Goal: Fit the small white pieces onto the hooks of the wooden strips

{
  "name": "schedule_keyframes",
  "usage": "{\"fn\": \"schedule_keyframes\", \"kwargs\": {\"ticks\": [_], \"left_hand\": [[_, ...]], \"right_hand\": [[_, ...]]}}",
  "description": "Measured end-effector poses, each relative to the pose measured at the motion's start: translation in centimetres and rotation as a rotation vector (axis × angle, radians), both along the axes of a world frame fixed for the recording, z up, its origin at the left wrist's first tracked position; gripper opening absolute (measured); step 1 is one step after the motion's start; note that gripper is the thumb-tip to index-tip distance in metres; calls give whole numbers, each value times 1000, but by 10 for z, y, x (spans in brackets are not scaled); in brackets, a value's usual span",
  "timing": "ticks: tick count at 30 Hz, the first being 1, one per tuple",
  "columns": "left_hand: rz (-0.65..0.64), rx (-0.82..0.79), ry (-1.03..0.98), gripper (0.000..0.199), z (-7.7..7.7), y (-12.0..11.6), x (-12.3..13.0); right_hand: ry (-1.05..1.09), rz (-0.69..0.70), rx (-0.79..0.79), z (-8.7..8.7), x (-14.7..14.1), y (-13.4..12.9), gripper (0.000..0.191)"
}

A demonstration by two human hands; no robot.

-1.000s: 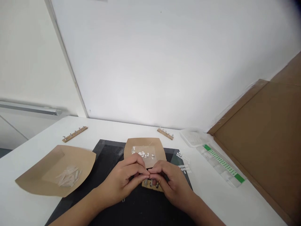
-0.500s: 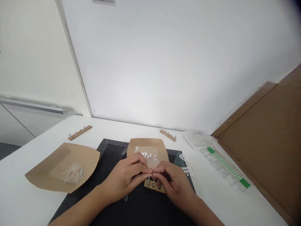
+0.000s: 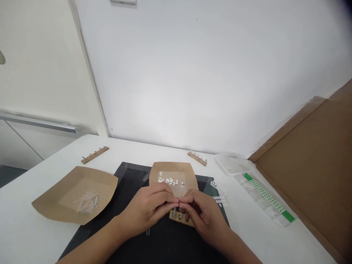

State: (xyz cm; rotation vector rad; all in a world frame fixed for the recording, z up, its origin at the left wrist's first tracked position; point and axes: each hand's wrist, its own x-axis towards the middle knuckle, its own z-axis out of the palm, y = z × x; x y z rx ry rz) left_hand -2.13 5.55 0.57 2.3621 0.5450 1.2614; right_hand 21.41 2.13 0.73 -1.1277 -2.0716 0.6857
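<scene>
My left hand and my right hand meet at their fingertips over the black mat. Both are closed in a pinch, and whatever is between the fingertips is too small to make out. Just below them lies a small wooden strip with metal pegs and a clear tip standing on it, partly covered by my right fingers. Behind my hands, a brown paper tray contains small white oval pieces. A clear piece rests on the mat beneath my left hand.
At the left stands another paper tray with clear slivers. Pegged wooden strips lie at the back left and back right. White oval stickers, a green-edged clear case and a plastic container are on the right.
The whole view has shifted slightly. My hands stay fingertip to fingertip, with my right fingers curled a little differently over the wooden strip.
</scene>
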Motion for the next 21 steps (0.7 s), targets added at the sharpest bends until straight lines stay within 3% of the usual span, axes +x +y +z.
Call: {"fn": "schedule_keyframes", "kwargs": {"ticks": [11,17,21], "left_hand": [[-8,-61,51,10,-2,-2,-2],[225,-51,148,16,-10,1,-6],[353,-73,202,21,-15,5,-5]], "right_hand": [[-9,7,-69,2,3,0,22],[77,-153,-37,11,5,8,26],[37,-82,-1,33,-11,17,25]]}}
